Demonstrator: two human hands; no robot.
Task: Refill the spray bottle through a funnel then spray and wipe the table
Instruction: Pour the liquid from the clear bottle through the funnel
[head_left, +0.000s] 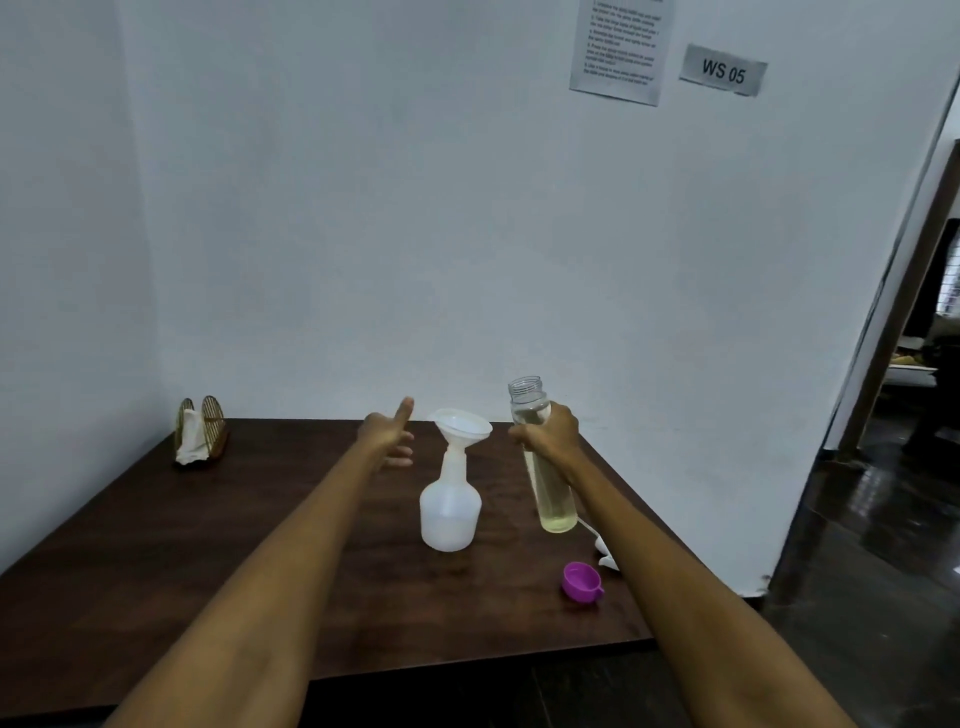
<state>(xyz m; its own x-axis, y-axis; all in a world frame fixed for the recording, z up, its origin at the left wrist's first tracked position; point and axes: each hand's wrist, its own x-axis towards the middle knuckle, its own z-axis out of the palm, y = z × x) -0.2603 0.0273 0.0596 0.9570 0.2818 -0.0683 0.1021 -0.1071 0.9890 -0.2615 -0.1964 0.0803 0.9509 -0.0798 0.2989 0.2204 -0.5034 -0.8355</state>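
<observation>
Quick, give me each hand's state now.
Left hand: open, holding nothing.
Right hand: grips the clear uncapped bottle of yellowish liquid.

The dark brown wooden table is showing a smooth, faintly sheened grain. The translucent white plastic spray bottle and white plastic funnel are looking matt, the clear refill bottle glossy, the purple plastic cap smooth.

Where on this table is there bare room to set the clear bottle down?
Bare wood lies left of the spray bottle, between it and the napkin holder, and along the near edge of the table. The right side is crowded: the purple cap and a white part lie under the right hand gripping the clear bottle.
</observation>
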